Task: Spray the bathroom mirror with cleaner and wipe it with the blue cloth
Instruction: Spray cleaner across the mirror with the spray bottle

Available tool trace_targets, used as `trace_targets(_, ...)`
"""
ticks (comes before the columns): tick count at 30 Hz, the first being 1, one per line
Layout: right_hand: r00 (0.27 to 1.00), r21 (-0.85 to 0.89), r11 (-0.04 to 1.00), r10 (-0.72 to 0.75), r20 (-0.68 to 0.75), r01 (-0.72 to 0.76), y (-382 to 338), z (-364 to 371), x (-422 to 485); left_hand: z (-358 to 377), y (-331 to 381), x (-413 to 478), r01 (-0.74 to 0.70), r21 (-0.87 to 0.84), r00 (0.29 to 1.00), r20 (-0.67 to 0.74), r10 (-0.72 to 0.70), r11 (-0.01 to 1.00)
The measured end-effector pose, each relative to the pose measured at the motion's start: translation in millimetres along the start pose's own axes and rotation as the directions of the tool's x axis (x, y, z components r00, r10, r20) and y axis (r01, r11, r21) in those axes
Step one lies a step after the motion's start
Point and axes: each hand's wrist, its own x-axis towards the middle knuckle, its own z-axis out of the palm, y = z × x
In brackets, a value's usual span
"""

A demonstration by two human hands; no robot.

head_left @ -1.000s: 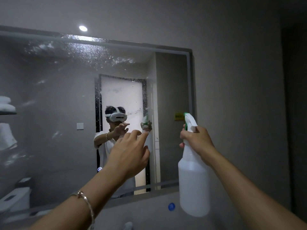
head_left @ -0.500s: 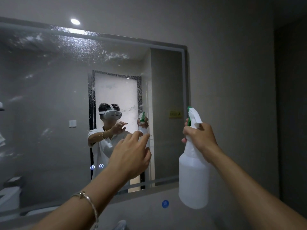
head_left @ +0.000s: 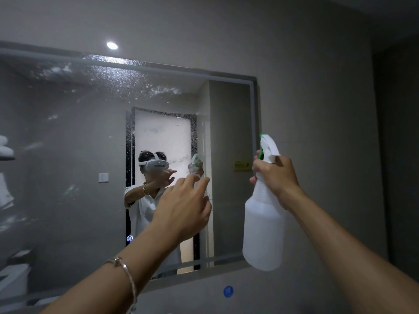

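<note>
The wall mirror fills the left and middle of the view, speckled with spray droplets along its upper part. My right hand grips the neck of a white spray bottle with a green-and-white trigger head, held up by the mirror's right edge with the nozzle toward the glass. My left hand is raised in front of the mirror with fingers stretched out and holds nothing. No blue cloth is in view.
A grey wall runs right of the mirror, with a dark doorway at the far right. A round blue sticker sits on the wall below the mirror. The mirror reflects a towel shelf and a toilet at the left.
The view shifted slightly; both hands stay raised at nearly the same spots, with the bottle still by the mirror's right edge. A fresh mist shows in the mirror near the reflected bottle.
</note>
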Motion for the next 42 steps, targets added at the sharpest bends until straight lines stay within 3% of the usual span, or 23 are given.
trace_targets(8,0.991,-0.094,0.987,0.126,-0.043,-0.13,40.6,-7.5,-29.0,11.8,10.2,-19.2,0.016,-0.027,0.998,0.06,-0.015,1.0)
trace_targets(14,0.961,-0.104,0.973,0.221,0.164,-0.206,76.8,-9.0,-63.0,29.7,19.8,-42.9,0.059,-0.036,0.989,0.137,-0.053,0.998)
trace_targets(20,0.965,-0.204,0.951,0.251,0.074,-0.232,98.0,-8.8,-90.0,42.9,24.2,-73.1,0.092,-0.076,0.969,0.236,-0.071,0.993)
trace_targets(23,0.953,-0.186,0.946,0.286,0.1,-0.265,105.9,-7.1,-98.7,46.2,24.2,-85.6,0.095,-0.09,0.961,0.268,-0.068,0.991)
trace_targets(33,0.941,-0.237,0.933,0.308,0.14,-0.27,122.3,-1.6,-130.6,54.7,13.8,-122.0,0.159,-0.103,0.947,0.296,-0.123,0.982)
trace_targets(38,0.914,-0.236,0.932,0.329,0.239,-0.274,120.3,15.8,-142.9,55.0,4.5,-134.0,0.185,-0.117,0.94,0.312,-0.14,0.976)
trace_targets(42,0.914,-0.269,0.945,0.267,0.306,-0.186,116.4,35.6,-150.1,50.5,-9.8,-141.7,0.196,-0.099,0.939,0.305,-0.157,0.976)
